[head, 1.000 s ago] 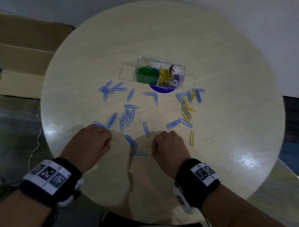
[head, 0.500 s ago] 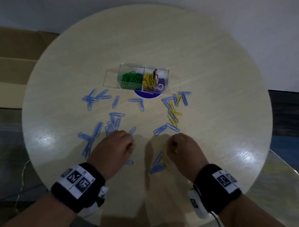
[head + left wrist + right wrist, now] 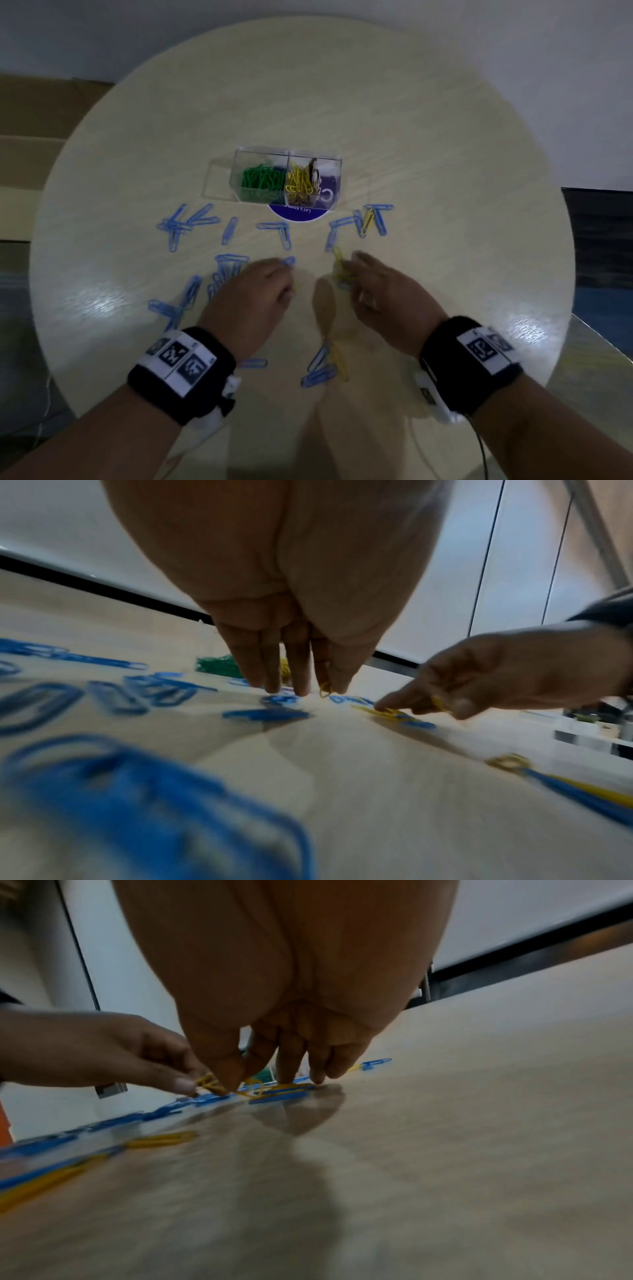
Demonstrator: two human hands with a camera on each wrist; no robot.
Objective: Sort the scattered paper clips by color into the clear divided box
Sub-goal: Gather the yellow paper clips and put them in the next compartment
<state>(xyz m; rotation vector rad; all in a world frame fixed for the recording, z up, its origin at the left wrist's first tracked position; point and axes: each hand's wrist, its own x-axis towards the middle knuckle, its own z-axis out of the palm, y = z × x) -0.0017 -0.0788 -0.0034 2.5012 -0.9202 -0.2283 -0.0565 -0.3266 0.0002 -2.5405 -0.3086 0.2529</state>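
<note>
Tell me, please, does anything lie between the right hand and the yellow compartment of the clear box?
Nothing upright blocks the way. Between the right hand and the yellow compartment of the clear box, only loose blue clips lie flat on the table; a lifted hand should pass over them.

round pale wood table (image 3: 445,144) with glare spots, plain white wall (image 3: 479,41) behind, cardboard boxes (image 3: 37,113) off its left edge

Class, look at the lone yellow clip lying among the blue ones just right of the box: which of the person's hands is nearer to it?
Right. The right hand lies just below and slightly left of the yellow clip; the left hand sits farther away, down to the clip's left.
</note>
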